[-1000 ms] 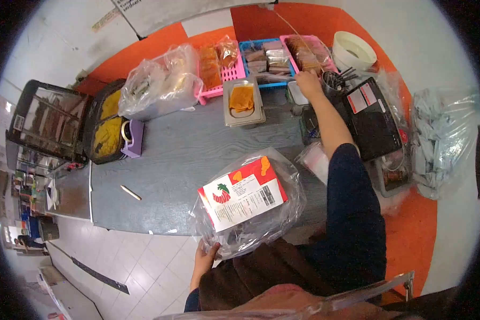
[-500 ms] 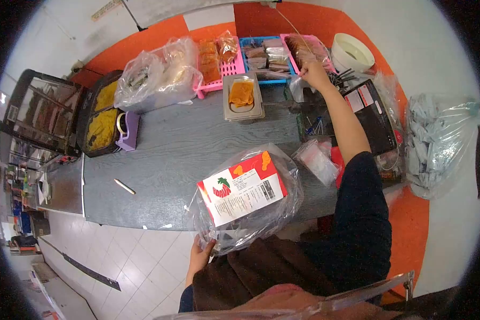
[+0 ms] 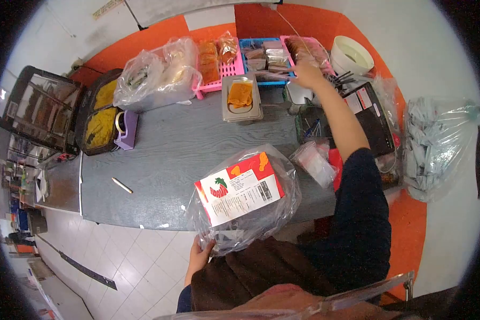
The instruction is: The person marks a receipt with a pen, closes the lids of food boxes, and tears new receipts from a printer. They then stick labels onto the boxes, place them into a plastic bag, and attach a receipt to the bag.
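Note:
In the head view, my left hand is closed on the near edge of a clear plastic bag. Inside or on this bag lies a red and white box with a printed label on its top. At the back of the table, my right hand reaches to the front of a pink basket of brown packets. Its fingers are blurred and pinch a thin, see-through plastic packet that sticks out to the left, across the front of a blue basket.
A steel container with an orange-brown packet stands mid-table. A tape dispenser, black trays of yellow packets and a pencil are on the left. On the right are a tablet, small bags and a white bowl.
My right hand has shifted slightly left and down at the pink basket, and a thin clear packet now sticks out leftward from its fingers. My left hand still grips the bag.

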`<action>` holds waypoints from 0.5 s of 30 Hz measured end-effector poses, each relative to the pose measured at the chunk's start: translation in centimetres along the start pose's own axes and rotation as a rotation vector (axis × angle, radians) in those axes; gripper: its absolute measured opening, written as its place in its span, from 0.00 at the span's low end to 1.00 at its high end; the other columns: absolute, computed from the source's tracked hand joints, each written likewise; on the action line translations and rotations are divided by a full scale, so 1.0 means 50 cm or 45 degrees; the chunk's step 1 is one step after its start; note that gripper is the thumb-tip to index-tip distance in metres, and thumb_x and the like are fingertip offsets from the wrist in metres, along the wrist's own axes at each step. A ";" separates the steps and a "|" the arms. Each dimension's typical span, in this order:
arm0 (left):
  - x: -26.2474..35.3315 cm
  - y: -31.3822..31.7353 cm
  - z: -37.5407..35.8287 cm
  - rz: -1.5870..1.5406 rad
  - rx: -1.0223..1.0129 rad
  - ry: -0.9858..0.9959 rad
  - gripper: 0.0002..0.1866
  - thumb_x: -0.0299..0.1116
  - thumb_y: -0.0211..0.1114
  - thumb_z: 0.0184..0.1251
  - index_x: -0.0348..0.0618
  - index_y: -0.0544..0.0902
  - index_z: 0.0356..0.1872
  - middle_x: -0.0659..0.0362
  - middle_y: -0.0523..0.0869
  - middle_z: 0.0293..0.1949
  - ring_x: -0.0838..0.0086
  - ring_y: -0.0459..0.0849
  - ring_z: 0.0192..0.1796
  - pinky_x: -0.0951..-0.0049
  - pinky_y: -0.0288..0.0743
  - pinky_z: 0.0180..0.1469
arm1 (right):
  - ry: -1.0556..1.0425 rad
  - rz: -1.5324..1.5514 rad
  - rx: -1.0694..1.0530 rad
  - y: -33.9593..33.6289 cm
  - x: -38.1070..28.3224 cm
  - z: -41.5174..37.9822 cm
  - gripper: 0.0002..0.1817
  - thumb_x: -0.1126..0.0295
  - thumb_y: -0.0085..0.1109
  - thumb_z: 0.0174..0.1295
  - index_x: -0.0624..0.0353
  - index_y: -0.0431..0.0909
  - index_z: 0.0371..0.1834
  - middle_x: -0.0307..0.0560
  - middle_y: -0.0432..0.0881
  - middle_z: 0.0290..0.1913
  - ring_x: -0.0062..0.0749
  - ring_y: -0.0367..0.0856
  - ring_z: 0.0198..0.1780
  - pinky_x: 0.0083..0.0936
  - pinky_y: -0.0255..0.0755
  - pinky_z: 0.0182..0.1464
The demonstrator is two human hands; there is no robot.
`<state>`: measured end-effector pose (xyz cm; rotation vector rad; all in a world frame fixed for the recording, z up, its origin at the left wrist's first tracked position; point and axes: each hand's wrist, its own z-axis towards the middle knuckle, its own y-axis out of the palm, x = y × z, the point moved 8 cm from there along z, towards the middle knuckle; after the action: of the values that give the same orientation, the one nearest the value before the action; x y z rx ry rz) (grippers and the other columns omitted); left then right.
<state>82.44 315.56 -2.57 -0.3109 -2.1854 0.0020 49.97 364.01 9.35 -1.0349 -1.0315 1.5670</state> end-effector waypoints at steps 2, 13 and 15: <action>-0.003 0.006 -0.002 -0.018 0.021 0.003 0.22 0.30 0.62 0.58 0.36 0.67 0.53 0.54 0.77 0.44 0.71 0.76 0.45 0.75 0.69 0.47 | 0.207 -0.447 -0.090 0.054 0.000 -0.015 0.10 0.71 0.47 0.56 0.57 0.80 0.34 0.49 0.80 0.35 0.43 0.79 0.41 0.34 0.73 0.42; -0.006 0.023 -0.002 -0.088 -0.051 -0.128 0.23 0.32 0.62 0.59 0.39 0.67 0.53 0.55 0.77 0.44 0.73 0.76 0.44 0.76 0.71 0.41 | 0.154 -0.570 -0.220 0.087 0.057 -0.020 0.05 0.74 0.54 0.46 0.59 0.78 0.26 0.53 0.78 0.33 0.48 0.78 0.38 0.40 0.73 0.38; 0.011 0.024 -0.010 -0.080 0.007 -0.150 0.23 0.31 0.62 0.59 0.38 0.67 0.53 0.55 0.77 0.44 0.72 0.76 0.44 0.75 0.70 0.43 | 0.082 -0.393 0.066 0.045 0.041 -0.030 0.04 0.72 0.58 0.45 0.60 0.78 0.25 0.53 0.78 0.31 0.48 0.78 0.36 0.39 0.71 0.37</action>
<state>82.81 316.80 -1.96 -0.2445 -2.3106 -0.0087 50.45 365.77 6.49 -0.8404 -1.0464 1.2950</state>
